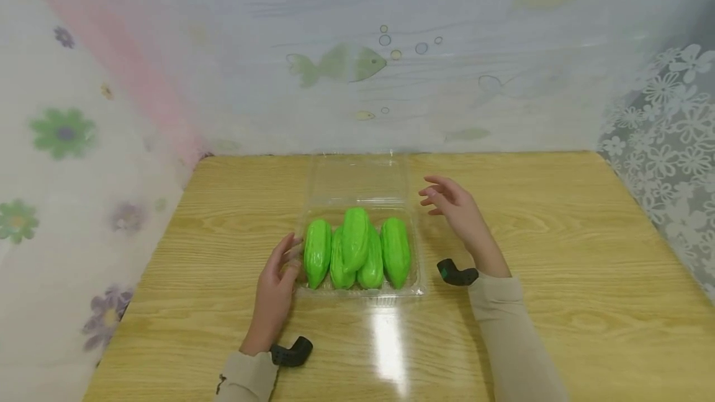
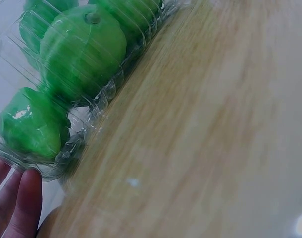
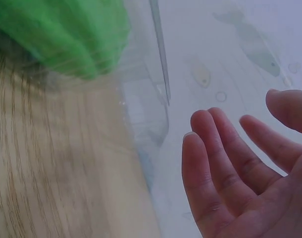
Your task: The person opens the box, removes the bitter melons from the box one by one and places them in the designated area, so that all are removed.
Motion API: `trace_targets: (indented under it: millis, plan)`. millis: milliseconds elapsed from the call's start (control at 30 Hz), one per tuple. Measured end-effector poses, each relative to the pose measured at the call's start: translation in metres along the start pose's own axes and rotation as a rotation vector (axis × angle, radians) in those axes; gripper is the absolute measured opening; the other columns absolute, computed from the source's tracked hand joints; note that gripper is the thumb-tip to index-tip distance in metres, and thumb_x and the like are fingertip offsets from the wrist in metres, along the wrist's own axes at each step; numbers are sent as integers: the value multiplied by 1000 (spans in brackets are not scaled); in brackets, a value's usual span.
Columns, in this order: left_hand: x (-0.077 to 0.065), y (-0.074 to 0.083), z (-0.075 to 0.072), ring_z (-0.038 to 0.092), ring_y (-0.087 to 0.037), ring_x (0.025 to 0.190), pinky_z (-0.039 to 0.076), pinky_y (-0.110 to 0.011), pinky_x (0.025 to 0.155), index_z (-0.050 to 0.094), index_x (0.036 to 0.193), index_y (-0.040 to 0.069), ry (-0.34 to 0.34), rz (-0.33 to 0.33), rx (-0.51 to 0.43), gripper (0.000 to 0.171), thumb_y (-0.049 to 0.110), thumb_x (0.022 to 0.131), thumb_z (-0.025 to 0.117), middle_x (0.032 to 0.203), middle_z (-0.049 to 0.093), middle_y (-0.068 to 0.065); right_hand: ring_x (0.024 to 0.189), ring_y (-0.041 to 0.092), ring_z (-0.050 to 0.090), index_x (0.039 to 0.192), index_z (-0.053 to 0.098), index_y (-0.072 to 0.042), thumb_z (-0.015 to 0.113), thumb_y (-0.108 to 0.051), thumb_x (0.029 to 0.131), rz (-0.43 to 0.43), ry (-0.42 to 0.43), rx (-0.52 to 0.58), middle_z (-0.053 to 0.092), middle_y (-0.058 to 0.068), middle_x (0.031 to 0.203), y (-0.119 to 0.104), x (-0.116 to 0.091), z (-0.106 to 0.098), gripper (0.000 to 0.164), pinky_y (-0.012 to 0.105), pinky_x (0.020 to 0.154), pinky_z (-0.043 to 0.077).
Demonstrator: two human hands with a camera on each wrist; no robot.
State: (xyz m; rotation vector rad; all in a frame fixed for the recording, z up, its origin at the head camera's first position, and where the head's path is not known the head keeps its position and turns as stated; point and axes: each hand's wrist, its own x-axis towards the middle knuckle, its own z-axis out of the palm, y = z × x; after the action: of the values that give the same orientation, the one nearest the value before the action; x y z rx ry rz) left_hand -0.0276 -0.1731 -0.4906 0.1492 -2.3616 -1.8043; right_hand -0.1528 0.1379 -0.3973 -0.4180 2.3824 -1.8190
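A clear plastic clamshell box (image 1: pixel 419 281) lies on the table with its lid (image 1: pixel 357 182) raised at the back. Inside sit several glossy, bright green, ridged, long vegetables or fruits; one (image 1: pixel 355 237) rests on top of two others, and another (image 1: pixel 317 253) lies at the left end. My left hand (image 1: pixel 275 287) is at the box's left side, its fingertips (image 2: pixel 29 181) at the rim and apparently touching it. To the right of the box, my right hand (image 1: pixel 455 206) hovers near the lid, fingers loosely bent and apart, with nothing in it.
The wood-grain table (image 1: pixel 558 253) extends on both sides of the box. Behind it hangs a pale sheet (image 1: pixel 475 79) with fish drawings. A flowered cloth (image 1: pixel 61 203) borders the left side. Each wrist wears a black mount (image 1: pixel 459 273).
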Motion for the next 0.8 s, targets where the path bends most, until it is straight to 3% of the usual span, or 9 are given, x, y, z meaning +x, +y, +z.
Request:
trace_targets:
  millis: [333, 800]
  plan:
    - [0, 1, 0, 42, -10, 115, 44, -28, 79, 33, 137, 30, 5, -7, -26, 46, 20, 94, 43, 131, 43, 8, 97, 35, 54, 129, 43, -5, 46, -17, 94, -11, -48, 34, 53, 24, 113, -9, -5, 9, 37, 47, 81, 44]
    - [-1, 1, 0, 41, -14, 117, 44, -28, 79, 33, 137, 30, -3, 5, -47, 46, 20, 94, 43, 133, 42, 5, 89, 41, 54, 129, 44, -10, 47, -16, 93, -45, -120, 121, 56, 21, 102, 6, 2, 21, 37, 45, 76, 47]
